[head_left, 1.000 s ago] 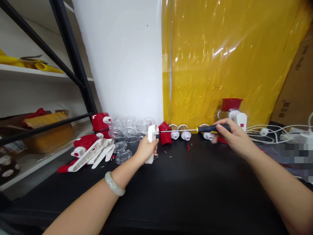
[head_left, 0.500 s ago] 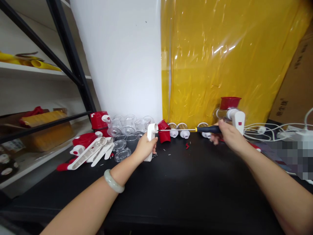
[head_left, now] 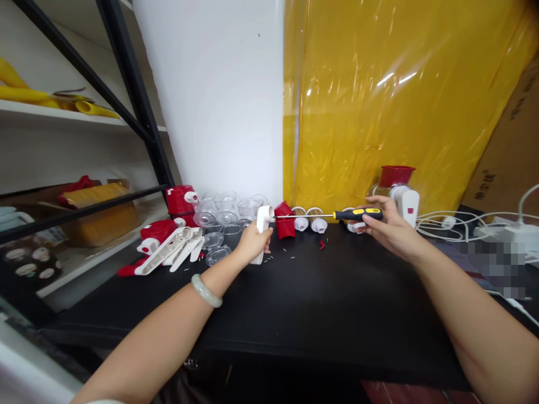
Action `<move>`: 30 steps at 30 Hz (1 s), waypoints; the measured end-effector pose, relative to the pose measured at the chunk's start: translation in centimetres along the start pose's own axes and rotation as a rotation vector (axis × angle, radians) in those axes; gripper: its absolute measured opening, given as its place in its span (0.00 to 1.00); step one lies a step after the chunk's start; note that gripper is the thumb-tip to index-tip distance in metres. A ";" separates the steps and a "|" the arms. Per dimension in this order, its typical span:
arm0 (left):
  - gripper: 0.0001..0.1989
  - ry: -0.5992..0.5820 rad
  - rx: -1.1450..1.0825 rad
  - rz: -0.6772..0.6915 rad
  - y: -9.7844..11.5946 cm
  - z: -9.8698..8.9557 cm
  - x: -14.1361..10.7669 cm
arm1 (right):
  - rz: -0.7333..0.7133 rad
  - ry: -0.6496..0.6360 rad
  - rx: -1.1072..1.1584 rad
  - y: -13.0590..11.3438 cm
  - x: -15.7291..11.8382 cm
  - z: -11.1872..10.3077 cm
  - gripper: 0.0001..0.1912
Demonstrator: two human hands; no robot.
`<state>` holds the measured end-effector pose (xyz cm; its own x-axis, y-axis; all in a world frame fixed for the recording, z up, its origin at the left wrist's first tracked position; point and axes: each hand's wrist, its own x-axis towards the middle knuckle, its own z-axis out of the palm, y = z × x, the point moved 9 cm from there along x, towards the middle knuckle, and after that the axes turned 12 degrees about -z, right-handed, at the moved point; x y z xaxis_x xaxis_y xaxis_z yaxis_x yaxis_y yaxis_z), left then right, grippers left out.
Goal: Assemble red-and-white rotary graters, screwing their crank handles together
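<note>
My left hand (head_left: 252,243) is closed around a white plastic crank handle (head_left: 264,214), held upright above the black table with its round socket facing right. A long screwdriver (head_left: 357,214) with a black and yellow grip lies level, its shaft tip in that socket. At the grip's end, my right hand (head_left: 389,224) holds it loosely between thumb and fingers, with the upper fingers partly lifted. Behind the shaft stand a red plastic funnel part (head_left: 285,220) and white-ended grater drums (head_left: 319,220). Small screws (head_left: 269,258) and a red clip (head_left: 322,244) lie on the table.
Clear plastic housings (head_left: 227,207) stand at the back left beside red bases (head_left: 181,201) and white handles (head_left: 168,249). An assembled red and white grater (head_left: 406,205) is behind my right hand. White cables (head_left: 446,221) run along the right. A black-framed shelf (head_left: 147,140) rises at left.
My right-hand fingers have loosened and shifted around the screwdriver's grip, showing more of its yellow panels. The tip stays at the crank handle. The view has shifted slightly.
</note>
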<state>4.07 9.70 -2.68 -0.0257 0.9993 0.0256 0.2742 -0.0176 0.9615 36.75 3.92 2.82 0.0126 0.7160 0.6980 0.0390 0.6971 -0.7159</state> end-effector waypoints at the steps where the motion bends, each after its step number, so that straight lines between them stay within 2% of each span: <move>1: 0.09 0.004 0.009 -0.002 -0.1 -0.1 0.1 | 0.013 -0.040 -0.046 0.1 -0.1 0.3 0.22; 3: 0.09 0.007 0.025 0.005 -0.1 -0.2 0.3 | 0.068 -0.076 -0.192 0.5 -0.3 0.3 0.19; 5: 0.10 0.010 0.038 0.021 -0.1 -0.3 0.4 | 0.121 -0.051 -0.280 1.0 -0.5 -0.2 0.23; 8: 0.13 0.016 0.058 0.036 0.0 -0.4 0.4 | 0.104 0.002 -0.131 1.0 -0.5 -0.3 0.22; 11: 0.13 0.020 0.081 0.037 0.0 -0.5 0.4 | 0.036 -0.059 -0.007 0.3 -0.4 0.4 0.31; 12: 0.13 0.021 0.088 0.035 0.1 -0.5 0.4 | 0.025 -0.094 -0.024 0.1 -0.4 0.7 0.30; 15: 0.13 0.018 0.106 0.038 0.1 -0.5 0.3 | 0.051 -0.116 -0.187 0.1 -0.5 0.6 0.19; 18: 0.12 0.007 0.114 0.050 0.2 -0.4 0.3 | 0.108 -0.085 -0.359 0.6 -0.6 -0.1 0.23; 24: 0.11 0.006 0.111 0.053 -0.1 -0.3 0.6 | 0.002 -0.077 -0.177 -0.3 -0.2 0.0 0.28; 27: 0.12 0.001 0.119 0.057 0.1 -0.1 0.3 | 0.016 -0.088 -0.346 -0.6 -0.2 -0.4 0.21; 30: 0.12 0.012 0.136 0.076 0.6 -0.1 -0.2 | 0.072 -0.078 -0.520 -0.2 -0.2 -1.0 0.26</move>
<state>4.15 9.52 -2.08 -0.0114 0.9948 0.1007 0.4037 -0.0876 0.9107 37.78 3.57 2.81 -0.0402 0.7758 0.6297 0.5311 0.5504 -0.6442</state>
